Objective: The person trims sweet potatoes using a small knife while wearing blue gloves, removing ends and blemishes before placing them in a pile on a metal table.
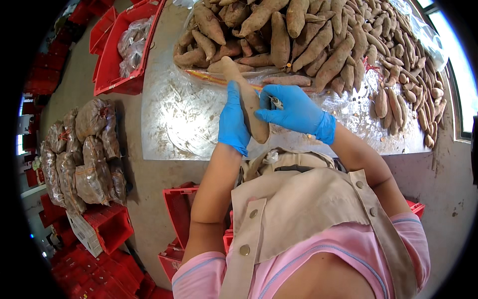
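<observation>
My left hand (234,119), in a blue glove, holds a long sweet potato (246,101) over the near part of the metal table (179,123). The root slants from upper left to lower right. My right hand (291,110), also gloved in blue, is at the root's right side, its thumb against the skin. Between its curled fingers shows a small metallic tool (276,101), whose kind I cannot tell. Just beyond both hands, large soil-covered sweet potatoes (280,41) lie heaped on clear plastic. One loose sweet potato (286,80) rests at the heap's near edge.
Smaller sweet potatoes (396,101) spread over the table's right side. A red crate (119,86) with plastic bags (132,50) stands at left, above filled clear bags of roots (91,175). More red crates (179,209) are below the table near my body. A window (453,67) is at right.
</observation>
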